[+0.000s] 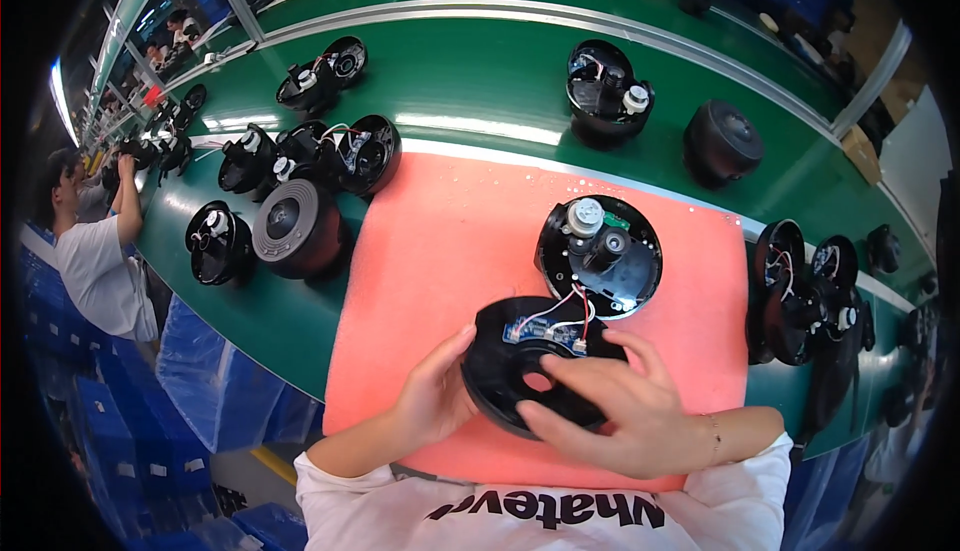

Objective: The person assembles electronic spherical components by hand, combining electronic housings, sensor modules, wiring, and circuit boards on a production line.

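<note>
While I watch from afar, left hand (430,381): wrapped on the rim of the black shell (495,356), at its nine o'clock.
Shell's aim: I see it over the near half of the pink mat (440,241), hollow face up toward my view; being round, it gives me no clear long axis. Its circuit board (545,331) sits at twelve o'clock, near a central hole.
Right hand (640,421): thumb and fingers spread wide, reaching over the shell from four o'clock; how firmly it touches, I cannot tell.
Round housing (632,296): on the mat at the shell's one o'clock, joined to it by wires (584,313), white cylinder (585,216) at eleven.
Green bench (460,96): grey domed unit (290,226) at ten o'clock of my view, dark domed unit (725,141) at one, black housings (785,301) at three.
Room: blue bins (100,431) at eight o'clock, white-shirted co-worker (100,271) at nine, metal rail (560,14) at twelve.
</note>
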### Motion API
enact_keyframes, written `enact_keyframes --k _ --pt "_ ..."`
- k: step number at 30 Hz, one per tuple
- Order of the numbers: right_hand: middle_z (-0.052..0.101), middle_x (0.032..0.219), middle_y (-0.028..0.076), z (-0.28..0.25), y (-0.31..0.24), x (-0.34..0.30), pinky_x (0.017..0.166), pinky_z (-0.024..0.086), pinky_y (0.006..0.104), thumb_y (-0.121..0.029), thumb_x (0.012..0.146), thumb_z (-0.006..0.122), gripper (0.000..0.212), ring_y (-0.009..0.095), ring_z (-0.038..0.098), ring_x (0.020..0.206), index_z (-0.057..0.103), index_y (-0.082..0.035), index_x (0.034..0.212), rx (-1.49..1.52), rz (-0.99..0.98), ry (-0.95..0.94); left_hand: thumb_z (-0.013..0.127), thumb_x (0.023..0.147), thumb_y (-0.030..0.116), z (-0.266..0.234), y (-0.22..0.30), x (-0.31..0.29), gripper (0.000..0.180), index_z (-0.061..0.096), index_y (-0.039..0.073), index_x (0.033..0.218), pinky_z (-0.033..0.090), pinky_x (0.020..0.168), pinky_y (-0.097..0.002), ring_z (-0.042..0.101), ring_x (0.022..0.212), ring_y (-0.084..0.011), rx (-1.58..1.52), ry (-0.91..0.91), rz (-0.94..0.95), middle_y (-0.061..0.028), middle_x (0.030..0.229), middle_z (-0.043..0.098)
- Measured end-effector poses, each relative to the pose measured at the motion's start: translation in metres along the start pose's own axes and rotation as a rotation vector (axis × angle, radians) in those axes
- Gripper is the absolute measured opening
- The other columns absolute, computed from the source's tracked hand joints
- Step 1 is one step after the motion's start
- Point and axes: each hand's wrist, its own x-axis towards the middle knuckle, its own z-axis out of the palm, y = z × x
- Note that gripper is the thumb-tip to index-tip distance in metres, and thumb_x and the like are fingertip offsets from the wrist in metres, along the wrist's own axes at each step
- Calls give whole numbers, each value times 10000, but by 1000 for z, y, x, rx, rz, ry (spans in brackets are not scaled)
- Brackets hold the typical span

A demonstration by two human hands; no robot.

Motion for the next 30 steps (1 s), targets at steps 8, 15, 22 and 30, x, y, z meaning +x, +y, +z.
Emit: enact_keyframes --k 8,15,22,30 --pt "568 1015 157 -50 41 -21 746 525 352 111 518 669 550 306 597 916 622 -48 1043 151 289 27 510 889 334 -25 0 69 691 157 65 1418 145 1082 -348 103 1365 -241 794 69 447 -159 1458 184" --pt "564 1082 114 -57 81 -42 738 531 329 -59 735 698 562 206 588 946 443 15 1231 858 725 113 514 682 -29 -1 5 108 786 203 32 1400 225 1066 -339 295 1294 -239 776 -108 532 -163 1390 304" --pt "507 1167 100 -56 93 -44 777 525 309 -157 827 625 524 177 547 1032 382 6 1262 1275 1031 -66 550 696 -16 -2 19 92 745 261 16 1382 276 1044 -358 316 1294 -290 1047 -434 231 -197 1366 367" --pt "489 1167 100 -56 70 -51 829 457 288 -77 812 634 487 149 523 1032 371 -8 1216 1237 937 1 583 628 12 -7 -18 27 533 535 -6 1158 388 956 -456 336 1235 -455 1778 -230 1100 -279 1333 346"
